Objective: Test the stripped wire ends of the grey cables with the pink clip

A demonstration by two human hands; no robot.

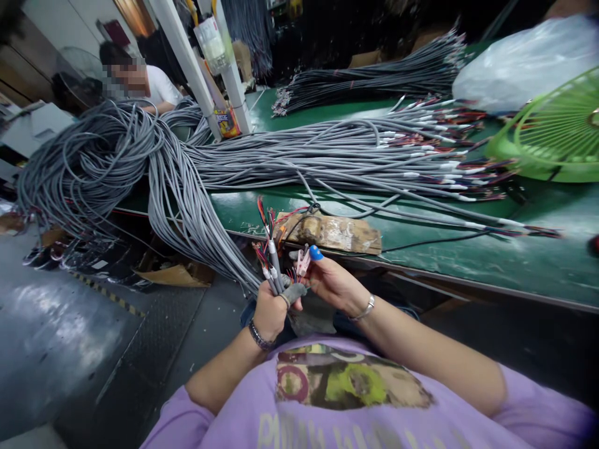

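My left hand [272, 310] is wrapped around several grey cables [274, 265] whose stripped ends point up, with red, black and blue wires fanning out above white bands. Its thumb wears a grey cover [294, 292]. My right hand [336, 285] is closed in a pinch just right of it, a blue cap [316, 252] on its thumb. At those fingertips is a small pink clip-like piece [303, 262], beside thin coloured wires. The fingers partly hide where piece and wires meet. Just beyond both hands, a worn wooden block [344, 233] lies at the table edge.
A long bundle of grey cables [290, 153] spans the green table [528, 265] and hangs over its left edge. Black cables [374, 81], a plastic bag [524, 65] and a green fan [561, 128] lie farther back. A person [159, 87] sits behind the cable pile.
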